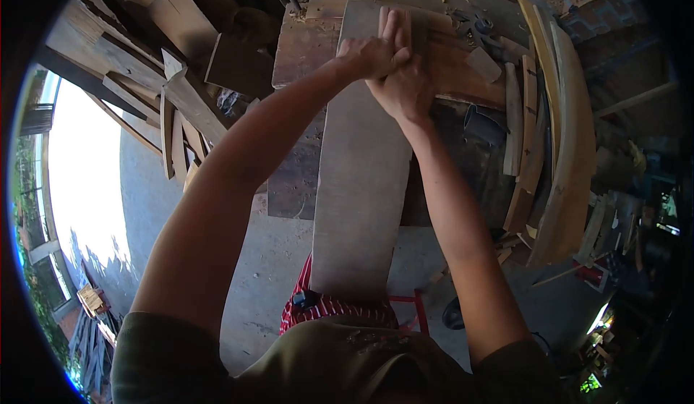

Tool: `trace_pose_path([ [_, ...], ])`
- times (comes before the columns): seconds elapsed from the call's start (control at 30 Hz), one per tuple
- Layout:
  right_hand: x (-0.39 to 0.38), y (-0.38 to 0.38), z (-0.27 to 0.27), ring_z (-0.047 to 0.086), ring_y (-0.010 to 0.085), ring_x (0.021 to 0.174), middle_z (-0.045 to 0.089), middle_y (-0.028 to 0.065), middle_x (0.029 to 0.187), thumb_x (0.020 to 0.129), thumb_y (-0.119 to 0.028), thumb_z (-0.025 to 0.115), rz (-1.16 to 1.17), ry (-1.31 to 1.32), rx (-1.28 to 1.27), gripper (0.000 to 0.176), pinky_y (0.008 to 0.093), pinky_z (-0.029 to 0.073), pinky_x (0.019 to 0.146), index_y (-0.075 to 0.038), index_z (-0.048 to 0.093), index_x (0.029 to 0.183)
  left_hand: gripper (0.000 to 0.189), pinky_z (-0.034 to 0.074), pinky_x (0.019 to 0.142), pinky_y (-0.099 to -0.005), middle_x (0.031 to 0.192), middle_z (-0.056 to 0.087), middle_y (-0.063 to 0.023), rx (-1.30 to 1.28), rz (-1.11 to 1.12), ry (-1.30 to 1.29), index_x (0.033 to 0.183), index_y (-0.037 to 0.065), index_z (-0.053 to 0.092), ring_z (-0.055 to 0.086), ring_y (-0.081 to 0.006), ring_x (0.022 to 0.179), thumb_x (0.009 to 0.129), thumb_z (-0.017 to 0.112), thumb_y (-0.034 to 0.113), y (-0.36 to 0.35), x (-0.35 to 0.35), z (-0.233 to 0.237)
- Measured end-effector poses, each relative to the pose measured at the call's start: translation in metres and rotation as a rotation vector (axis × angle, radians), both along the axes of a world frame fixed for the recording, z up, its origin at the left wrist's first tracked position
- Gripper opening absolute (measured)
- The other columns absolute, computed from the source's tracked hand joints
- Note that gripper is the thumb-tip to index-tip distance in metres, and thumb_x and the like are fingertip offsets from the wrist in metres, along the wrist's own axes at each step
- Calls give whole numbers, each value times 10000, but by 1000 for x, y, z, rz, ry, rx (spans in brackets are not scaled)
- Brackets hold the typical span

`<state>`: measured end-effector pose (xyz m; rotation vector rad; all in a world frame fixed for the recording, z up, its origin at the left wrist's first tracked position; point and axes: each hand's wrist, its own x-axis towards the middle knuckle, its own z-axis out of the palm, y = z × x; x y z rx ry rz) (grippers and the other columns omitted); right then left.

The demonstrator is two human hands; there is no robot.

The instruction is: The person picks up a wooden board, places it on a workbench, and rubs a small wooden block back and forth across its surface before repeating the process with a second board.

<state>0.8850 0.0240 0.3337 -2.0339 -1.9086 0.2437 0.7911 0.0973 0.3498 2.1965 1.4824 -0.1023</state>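
A long, wide grey-brown wooden board (361,158) runs from near my waist to the far side of the workbench. At its far end my left hand (367,57) is closed, its fingers overlapping those of my right hand. My right hand (405,91) presses close beside it, near the board's right edge, with some fingers pointing forward and held together. Whatever lies in or under the two hands is hidden, so I cannot make it out. Both arms reach straight ahead over the board.
Under the board is a rough wooden workbench (293,151). Curved wooden pieces (571,151) stand along its right side, near a dark cylindrical object (483,124). Scrap planks (137,64) lean at the left. A red stool frame (419,310) stands below, and a brick wall (593,17) rises behind.
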Motion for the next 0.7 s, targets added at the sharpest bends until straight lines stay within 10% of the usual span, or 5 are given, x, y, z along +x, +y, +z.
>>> trace_pose_path([
  [0.07,18,52,-13,653,377,1007,620,226,1117,808,-556,631,20,83,50,832,478,567,754,-151,308,1460,868,339,1064,-530,1443,478,-173,20,12,-14,1560,130,-26,497,-359,1293,942,287,652,49,18,-3],
  [0.3,29,65,-1,605,417,1106,543,267,1249,821,-582,595,27,24,-91,898,494,536,872,-152,209,1508,907,373,1044,-499,1433,447,-260,175,45,-217,1544,92,-80,524,-405,1247,938,280,663,75,33,-48],
  [0.5,0,-135,4,632,375,891,519,196,1046,766,-343,739,58,45,-109,924,481,564,713,-129,228,1506,955,525,723,-523,797,677,-264,7,-32,-101,1507,1,-131,672,-442,771,957,337,625,-138,-9,-19],
  [0.7,-21,-321,5,628,361,852,520,203,995,710,-251,753,103,78,-220,841,453,555,655,7,353,1404,1049,548,607,-467,688,671,-228,-282,1,15,1499,-42,-115,675,-392,624,916,442,629,-324,-39,0],
])
